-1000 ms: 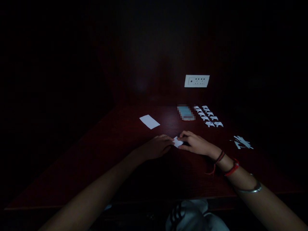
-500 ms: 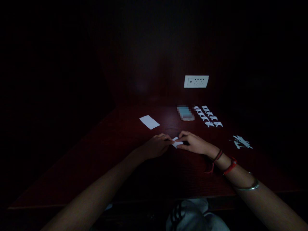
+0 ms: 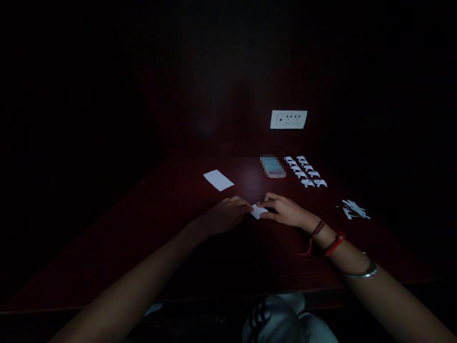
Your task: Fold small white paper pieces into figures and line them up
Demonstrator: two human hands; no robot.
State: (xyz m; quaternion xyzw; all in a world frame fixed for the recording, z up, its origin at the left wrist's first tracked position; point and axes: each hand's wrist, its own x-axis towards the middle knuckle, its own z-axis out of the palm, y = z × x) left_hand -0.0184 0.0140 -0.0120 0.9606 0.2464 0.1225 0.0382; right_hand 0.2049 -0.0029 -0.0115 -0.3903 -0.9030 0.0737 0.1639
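Note:
A small white piece of paper (image 3: pixel 257 211) lies on the dark red table (image 3: pixel 171 228) between my two hands. My left hand (image 3: pixel 228 214) rests on the table with its fingers curled, the fingertips pressing the paper's left edge. My right hand (image 3: pixel 283 211) holds the paper's right side, thumb and fingers pinched on it. Red and dark cords and a metal bangle sit on my right wrist. Most of the paper is covered by my fingers.
A white paper rectangle (image 3: pixel 218 180) lies farther back on the left. A blurred blue-grey object (image 3: pixel 273 166) and two rows of small folded white paper shapes (image 3: pixel 305 171) lie at the back right. Paper scraps (image 3: pixel 352 209) are at the right. A white socket plate (image 3: pixel 288 119) is on the wall.
Both hands stay on the small paper with only slight finger shifts. The whole view has drifted a little to the left and up.

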